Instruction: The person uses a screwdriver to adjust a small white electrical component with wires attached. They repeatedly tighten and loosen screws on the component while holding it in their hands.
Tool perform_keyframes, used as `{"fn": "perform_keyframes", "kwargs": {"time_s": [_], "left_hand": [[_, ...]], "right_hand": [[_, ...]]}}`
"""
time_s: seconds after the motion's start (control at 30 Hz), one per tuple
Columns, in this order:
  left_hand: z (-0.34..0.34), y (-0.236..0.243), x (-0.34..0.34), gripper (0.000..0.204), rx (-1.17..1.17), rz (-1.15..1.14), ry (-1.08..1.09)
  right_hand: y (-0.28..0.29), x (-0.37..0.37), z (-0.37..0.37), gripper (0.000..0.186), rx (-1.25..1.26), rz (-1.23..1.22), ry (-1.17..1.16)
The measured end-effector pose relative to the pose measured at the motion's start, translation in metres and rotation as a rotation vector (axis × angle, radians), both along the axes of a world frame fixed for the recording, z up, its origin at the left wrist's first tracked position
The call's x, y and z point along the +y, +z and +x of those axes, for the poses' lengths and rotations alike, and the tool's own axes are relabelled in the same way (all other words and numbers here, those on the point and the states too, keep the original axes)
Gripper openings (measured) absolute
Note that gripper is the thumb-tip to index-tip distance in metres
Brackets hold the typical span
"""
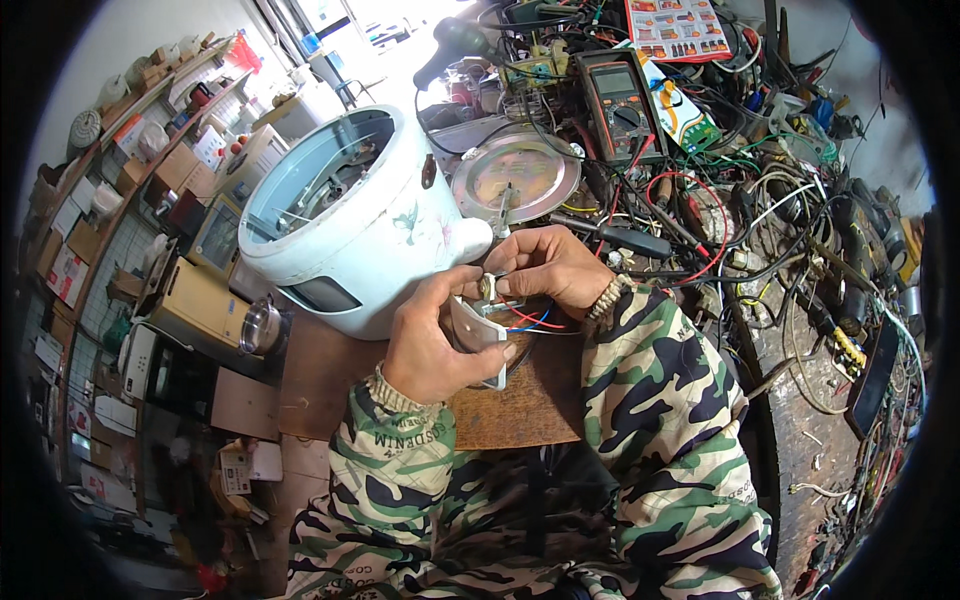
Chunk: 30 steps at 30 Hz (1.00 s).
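Observation:
My left hand (432, 340) grips a small white plastic panel (478, 336) with red and blue wires (530, 320) trailing from it to the right. My right hand (545, 265) pinches a small round metal part (487, 287) at the top of that panel. Both hands hover over a brown wooden board (520, 405) on the bench. A white rice cooker body (350, 225), lying tilted with its open top facing left, sits just left of my hands. Both sleeves are camouflage patterned.
A round metal heating plate (515, 175) lies behind my hands. An orange-edged multimeter (620, 105) with red and black leads stands further back. Tangled cables and tools (790, 230) cover the right of the bench. Shelves with boxes and appliances (150, 200) fill the left.

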<state>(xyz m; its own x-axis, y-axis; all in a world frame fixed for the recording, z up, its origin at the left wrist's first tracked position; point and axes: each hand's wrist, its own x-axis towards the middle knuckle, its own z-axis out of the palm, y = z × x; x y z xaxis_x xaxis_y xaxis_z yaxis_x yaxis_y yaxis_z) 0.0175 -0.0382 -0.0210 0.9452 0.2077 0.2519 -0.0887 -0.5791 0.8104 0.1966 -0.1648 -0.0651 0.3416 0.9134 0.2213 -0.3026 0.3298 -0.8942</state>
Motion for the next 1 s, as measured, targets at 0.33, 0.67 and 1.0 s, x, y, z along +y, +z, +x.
{"fn": "perform_keyframes", "kwargs": {"time_s": [0.33, 0.67, 1.0], "left_hand": [[-0.005, 0.014, -0.026, 0.073, -0.012, 0.078, 0.102], [-0.008, 0.013, -0.020, 0.076, -0.021, 0.178, 0.079], [-0.005, 0.007, -0.008, 0.082, -0.064, 0.200, 0.042]], "right_hand": [[0.004, -0.005, 0.002, 0.025, -0.018, 0.088, 0.088], [0.003, -0.006, 0.002, 0.026, -0.032, 0.101, 0.090], [0.002, -0.004, -0.002, 0.028, -0.052, 0.076, 0.036]]}}
